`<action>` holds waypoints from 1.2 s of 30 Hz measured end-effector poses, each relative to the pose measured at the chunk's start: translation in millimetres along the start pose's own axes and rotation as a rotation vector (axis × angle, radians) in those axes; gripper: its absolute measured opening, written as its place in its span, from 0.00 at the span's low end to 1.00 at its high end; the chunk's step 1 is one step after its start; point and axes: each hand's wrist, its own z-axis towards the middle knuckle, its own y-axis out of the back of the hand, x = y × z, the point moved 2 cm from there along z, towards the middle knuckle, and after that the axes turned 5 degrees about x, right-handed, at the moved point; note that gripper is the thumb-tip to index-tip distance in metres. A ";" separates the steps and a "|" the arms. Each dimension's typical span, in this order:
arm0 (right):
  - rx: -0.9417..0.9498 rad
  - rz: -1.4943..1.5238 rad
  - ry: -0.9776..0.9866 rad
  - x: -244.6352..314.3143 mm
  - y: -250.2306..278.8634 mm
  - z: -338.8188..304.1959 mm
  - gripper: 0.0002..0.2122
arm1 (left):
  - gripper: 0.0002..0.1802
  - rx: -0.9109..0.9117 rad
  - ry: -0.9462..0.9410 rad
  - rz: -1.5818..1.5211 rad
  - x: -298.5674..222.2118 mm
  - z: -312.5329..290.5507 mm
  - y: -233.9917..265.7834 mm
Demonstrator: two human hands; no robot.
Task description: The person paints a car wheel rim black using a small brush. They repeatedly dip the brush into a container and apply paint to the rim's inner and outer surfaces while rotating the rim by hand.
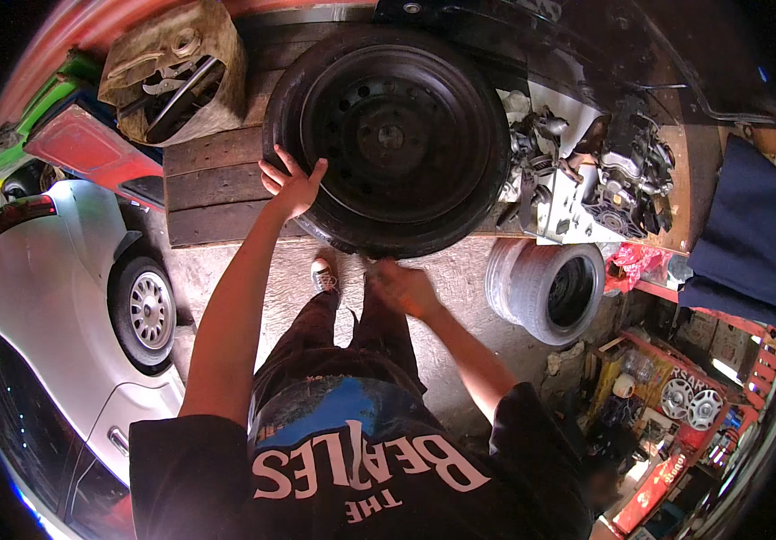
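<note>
A black tyre on a dark steel wheel (388, 135) lies flat on a wooden plank bench (212, 180) in front of me. My left hand (291, 184) rests flat on the tyre's left sidewall with its fingers spread. At the tyre's near edge, where it overhangs the bench, my right hand (401, 286) is blurred and its fingers curl onto the rubber. My legs and one shoe (323, 274) stand on the concrete floor below.
A silver car (64, 297) stands close on my left. A second tyre (550, 288) lies on the floor at right. Engine parts (586, 171) crowd the bench's right end. A cut-open can of tools (172, 76) sits at back left, and red shelves (690, 405) stand at lower right.
</note>
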 end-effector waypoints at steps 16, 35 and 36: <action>-0.203 -0.008 -0.507 -124.6 66.6 -7.7 0.13 | 0.70 0.022 -0.044 0.052 -0.9 4.2 -3.7; -0.452 -0.321 -0.364 -166.1 158.3 -29.4 0.17 | 0.69 0.014 -0.114 0.091 4.8 14.7 -6.9; -0.383 -0.327 -0.366 -157.0 146.0 -27.3 0.17 | 0.69 0.026 -0.125 0.094 2.0 14.0 -11.2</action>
